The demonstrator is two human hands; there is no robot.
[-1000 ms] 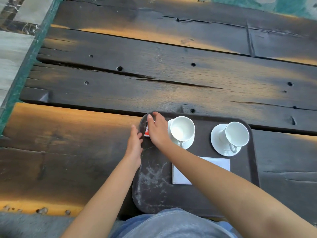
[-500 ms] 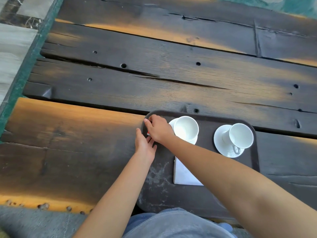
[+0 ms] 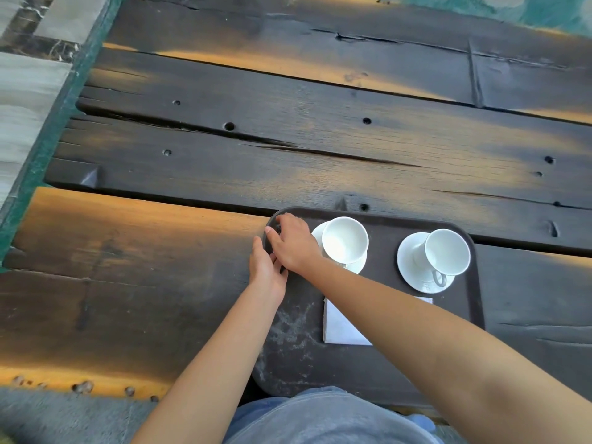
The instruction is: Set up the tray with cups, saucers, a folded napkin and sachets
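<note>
Head view: dark tray [image 3: 378, 373] sits on the weathered plank desk [image 3: 288, 155], at its near edge. Both hands meet at the tray's far-left corner. Right hand [image 3: 293, 243] lies palm down over that corner, fingers curled; whether its grip holds anything cannot be told, and no sachet shows under it. Left hand [image 3: 267, 267] rests at the tray's left rim, touching the right hand, fingers loosely bent; its grip cannot be told either. Left cup [image 3: 345, 240] stands on its saucer [image 3: 355, 267], just beside the right hand. Right cup [image 3: 447, 251] stands on a second saucer [image 3: 410, 261], well apart from both hands. Folded white napkin [image 3: 339, 328] lies flat on the tray, partly under the right forearm.
</note>
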